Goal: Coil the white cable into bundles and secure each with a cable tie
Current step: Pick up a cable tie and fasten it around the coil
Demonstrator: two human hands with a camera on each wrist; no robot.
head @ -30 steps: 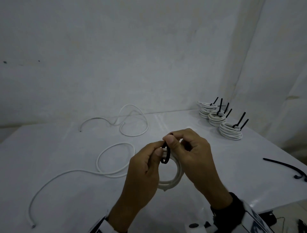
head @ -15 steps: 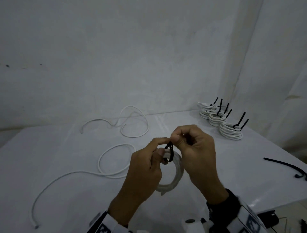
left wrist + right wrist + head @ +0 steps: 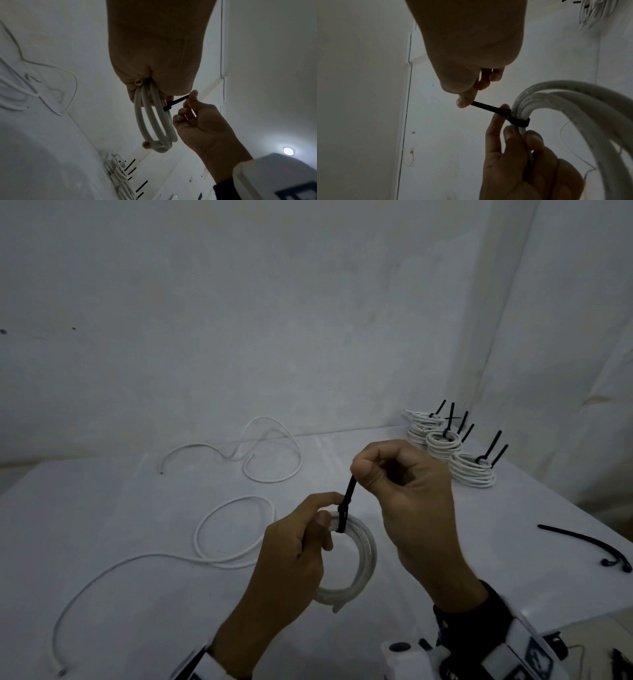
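A coiled white cable bundle [image 3: 363,563] hangs above the table, held at its top by my left hand [image 3: 308,539], whose fingers curl round the strands [image 3: 523,136]. A black cable tie [image 3: 346,505] is looped round the coil [image 3: 154,121] beside those fingers. My right hand [image 3: 394,474] pinches the tie's free tail [image 3: 484,106] between thumb and forefinger, up and to the right of the coil. The tail [image 3: 178,101] runs taut from the tie's head to that pinch.
Loose white cables [image 3: 236,529] lie on the white table [image 3: 137,594] at the left and at the back [image 3: 270,453]. Several tied coils [image 3: 469,470] are stacked at the back right. A spare black tie [image 3: 582,542] lies near the right edge.
My right hand has moved up and to the right, drawing the tie's tail out. The black loop round the coil has shrunk from a wide ring to a snug band.
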